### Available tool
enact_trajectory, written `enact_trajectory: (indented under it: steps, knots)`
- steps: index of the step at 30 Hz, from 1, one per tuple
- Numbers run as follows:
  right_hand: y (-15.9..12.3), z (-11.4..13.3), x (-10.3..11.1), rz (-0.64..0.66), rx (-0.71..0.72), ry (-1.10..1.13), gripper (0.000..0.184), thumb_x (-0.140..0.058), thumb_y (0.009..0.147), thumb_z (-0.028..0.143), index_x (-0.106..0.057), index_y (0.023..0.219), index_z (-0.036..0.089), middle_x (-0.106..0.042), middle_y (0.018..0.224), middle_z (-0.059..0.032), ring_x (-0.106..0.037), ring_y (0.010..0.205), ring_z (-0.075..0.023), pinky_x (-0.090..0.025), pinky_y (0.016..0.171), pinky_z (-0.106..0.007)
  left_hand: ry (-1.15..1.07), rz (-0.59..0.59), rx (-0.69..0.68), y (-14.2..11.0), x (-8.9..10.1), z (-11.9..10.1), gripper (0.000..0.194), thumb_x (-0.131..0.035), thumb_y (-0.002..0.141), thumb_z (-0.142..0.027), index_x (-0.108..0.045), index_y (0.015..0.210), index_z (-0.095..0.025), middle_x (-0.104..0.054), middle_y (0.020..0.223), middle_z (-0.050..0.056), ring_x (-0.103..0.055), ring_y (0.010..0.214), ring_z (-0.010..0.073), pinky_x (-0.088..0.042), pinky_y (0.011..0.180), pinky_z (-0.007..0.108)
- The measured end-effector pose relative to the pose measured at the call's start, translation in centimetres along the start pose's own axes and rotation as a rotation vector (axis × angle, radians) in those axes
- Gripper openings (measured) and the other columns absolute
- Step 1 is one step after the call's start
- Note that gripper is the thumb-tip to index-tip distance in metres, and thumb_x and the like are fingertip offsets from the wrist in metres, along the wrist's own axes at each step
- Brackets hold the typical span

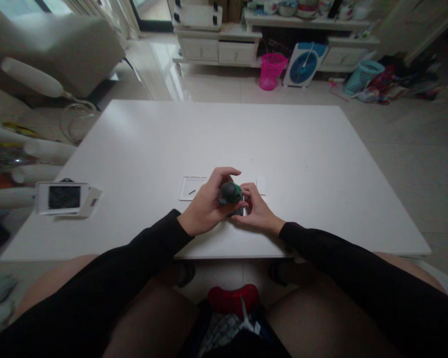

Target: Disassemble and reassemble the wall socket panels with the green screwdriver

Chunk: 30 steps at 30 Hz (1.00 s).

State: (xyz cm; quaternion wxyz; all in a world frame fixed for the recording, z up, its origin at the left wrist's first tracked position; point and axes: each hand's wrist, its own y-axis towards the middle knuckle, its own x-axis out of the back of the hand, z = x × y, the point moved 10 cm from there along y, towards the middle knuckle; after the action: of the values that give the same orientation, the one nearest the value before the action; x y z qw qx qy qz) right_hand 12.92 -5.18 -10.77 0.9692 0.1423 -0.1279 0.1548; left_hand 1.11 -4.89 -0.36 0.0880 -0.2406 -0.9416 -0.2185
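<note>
My left hand (209, 201) is wrapped round a green-and-black tool (230, 192) with a rounded black end, held roughly upright over the table and seen from above. Its index finger reaches out past the far side. Close on the right, my right hand (257, 209) curls its fingers and thumb round a small dark object (236, 212) beneath the tool, low over the tabletop. Most of that object is covered, and so is the tool's lower end. Partly behind my left hand lies a shallow clear tray (186, 191) with a small dark rod-like piece (192, 192) in it.
The white table (302, 149) carries a small pale card-like piece (260, 185) beyond my right hand. At the left edge sit a white box with a dark panel (63, 197). Across the floor stand a pink basket (272, 72), a blue fan (304, 65) and a white cabinet (201, 49).
</note>
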Motion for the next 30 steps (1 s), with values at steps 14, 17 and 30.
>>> enact_trajectory:
  steps: [14,17,30]
  knots:
    - [0.0,-0.2,0.0,-0.008,0.027,-0.021,0.068,-0.088,0.071,0.029,-0.046,0.125,0.031,-0.05,0.124,-0.0073,-0.058,0.111,-0.0271,-0.058,0.088,-0.046,0.041,-0.019,-0.065,-0.2,-0.3,-0.5,0.059,-0.074,0.092,-0.02,-0.039,0.139,-0.026,-0.062,0.102,0.002,-0.067,0.097,0.0194,-0.057,0.091,0.042]
    - [0.1,0.2,0.1,-0.012,0.038,-0.031,0.067,-0.088,0.071,0.03,-0.048,0.125,0.031,-0.051,0.123,-0.0077,-0.057,0.113,-0.0294,-0.058,0.088,-0.048,-0.009,-0.055,-0.063,0.0,0.2,-0.3,0.064,-0.079,0.087,-0.018,-0.038,0.135,-0.027,-0.061,0.099,0.0,-0.067,0.094,0.0187,-0.058,0.084,0.038]
    - [0.0,-0.5,-0.3,0.006,0.014,0.038,0.069,-0.088,0.071,0.029,-0.045,0.125,0.03,-0.049,0.126,-0.0072,-0.059,0.11,-0.0257,-0.058,0.088,-0.046,0.0,0.061,-0.095,-0.4,-1.0,-1.4,0.059,-0.065,0.096,-0.016,-0.034,0.145,-0.027,-0.063,0.101,0.003,-0.068,0.093,0.0181,-0.059,0.089,0.041]
